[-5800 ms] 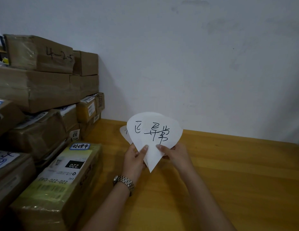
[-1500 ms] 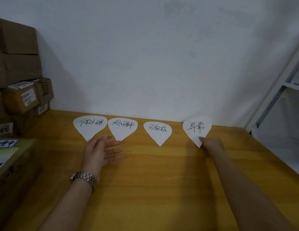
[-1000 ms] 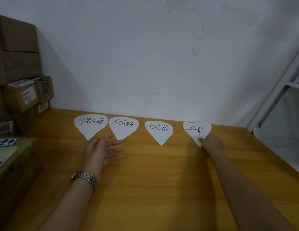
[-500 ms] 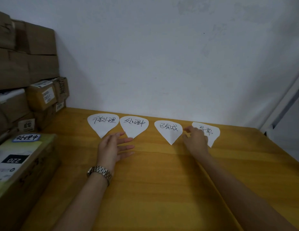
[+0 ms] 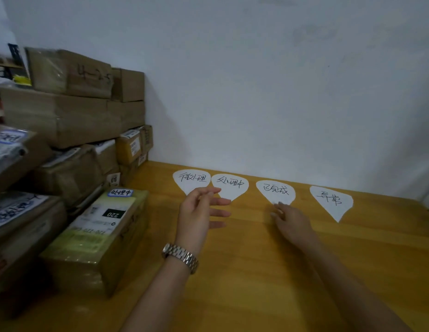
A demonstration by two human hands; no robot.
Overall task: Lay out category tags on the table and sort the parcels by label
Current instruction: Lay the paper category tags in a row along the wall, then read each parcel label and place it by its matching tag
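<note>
Several white teardrop paper tags with handwritten characters lie in a row on the wooden table [image 5: 256, 271] near the wall: first tag [image 5: 190, 179], second tag [image 5: 231, 184], third tag [image 5: 275, 190], fourth tag [image 5: 332, 201]. My left hand [image 5: 200, 212], wearing a metal watch, hovers with fingers spread over the tips of the first two tags. My right hand [image 5: 291, 221] rests just below the third tag, fingers loosely apart, holding nothing. A yellow-wrapped parcel [image 5: 96, 238] with a blue-edged label sits left of my left hand.
A stack of brown cardboard parcels [image 5: 72, 121] fills the left side up against the white wall [image 5: 280, 92]. More labelled boxes [image 5: 19, 212] crowd the near left. Bare tabletop stretches to the right and in front of the tags.
My right hand has left the fourth tag and drawn back left, below the third tag. The view has swung left, bringing the parcel stack into sight.
</note>
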